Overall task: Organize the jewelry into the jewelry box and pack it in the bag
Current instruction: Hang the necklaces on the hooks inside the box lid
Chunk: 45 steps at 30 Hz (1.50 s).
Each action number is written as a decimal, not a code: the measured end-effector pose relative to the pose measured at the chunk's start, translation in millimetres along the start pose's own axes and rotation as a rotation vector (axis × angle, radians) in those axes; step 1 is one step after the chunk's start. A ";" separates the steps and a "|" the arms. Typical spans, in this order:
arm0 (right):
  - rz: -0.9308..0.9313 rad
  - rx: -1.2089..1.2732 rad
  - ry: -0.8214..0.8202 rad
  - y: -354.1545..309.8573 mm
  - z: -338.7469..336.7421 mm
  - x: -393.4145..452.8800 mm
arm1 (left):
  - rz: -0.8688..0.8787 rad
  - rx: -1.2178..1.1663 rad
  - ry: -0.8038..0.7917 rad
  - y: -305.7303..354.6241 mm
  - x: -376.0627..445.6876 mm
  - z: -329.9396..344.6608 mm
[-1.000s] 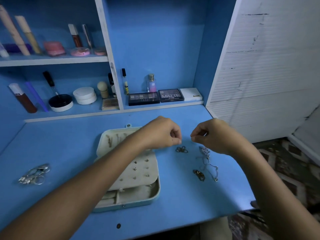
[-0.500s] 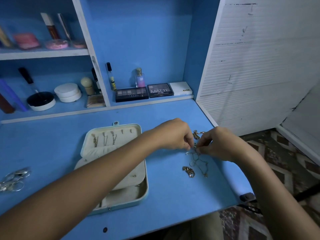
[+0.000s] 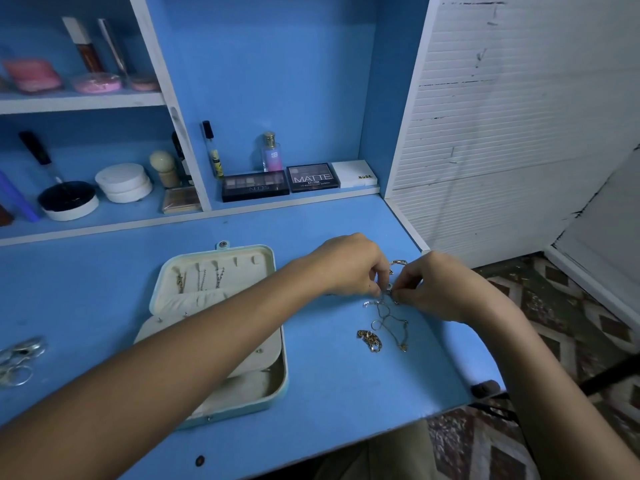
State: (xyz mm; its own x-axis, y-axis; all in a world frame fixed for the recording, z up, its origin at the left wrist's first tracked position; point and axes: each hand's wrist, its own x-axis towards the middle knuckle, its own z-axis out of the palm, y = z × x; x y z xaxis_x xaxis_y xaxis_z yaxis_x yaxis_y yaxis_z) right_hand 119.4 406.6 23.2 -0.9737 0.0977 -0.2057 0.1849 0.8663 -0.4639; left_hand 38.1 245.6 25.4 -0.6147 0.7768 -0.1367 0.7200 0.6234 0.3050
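Note:
An open light-blue jewelry box (image 3: pixel 277 393) lies on the blue desk (image 3: pixel 329 410), with three chains (image 3: pixel 201 280) hanging in its cream lid. To its right, my left hand (image 3: pixel 349 265) and my right hand (image 3: pixel 440 289) meet fingertip to fingertip, both pinching the top of a thin silver chain (image 3: pixel 388 317) that trails toward me on the desk. A gold chain (image 3: pixel 370 340) lies bunched just left of it. Another gold piece (image 3: pixel 398 263) sits behind my fingers. Several silver rings (image 3: pixel 17 362) lie at the desk's far left.
Makeup palettes (image 3: pixel 254 187), a perfume bottle (image 3: pixel 271 152), round compacts (image 3: pixel 123 183) and brushes fill the shelves behind the desk. A white ribbed panel (image 3: pixel 502 116) stands at right. Patterned floor (image 3: pixel 571 323) shows past the desk's right edge.
My hands have come together and dropped onto the pile at right, taking hold of the silver chain. The view has shifted right, moving the box and rings leftward in frame.

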 end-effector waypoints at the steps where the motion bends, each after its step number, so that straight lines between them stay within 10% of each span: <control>1: 0.001 0.004 0.002 0.2 0.1 -0.4 | 0.004 -0.025 -0.005 0.3 0.3 1.0; 33: -0.065 0.066 0.048 4.8 5.2 -5.3 | 0.032 -0.110 -0.006 -10.0 2.8 0.8; 45: -0.116 0.468 0.201 -9.3 -10.7 -4.5 | -0.045 -0.326 0.105 -15.3 -14.6 -31.2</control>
State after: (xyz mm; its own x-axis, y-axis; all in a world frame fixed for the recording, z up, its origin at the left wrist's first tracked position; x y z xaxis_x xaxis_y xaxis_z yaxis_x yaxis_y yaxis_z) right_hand 120.7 403.3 37.6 -0.9891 0.1459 0.0184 0.0689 0.5701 -0.8187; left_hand 26.1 221.9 52.1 -0.6857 0.7250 -0.0642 0.5608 0.5825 0.5884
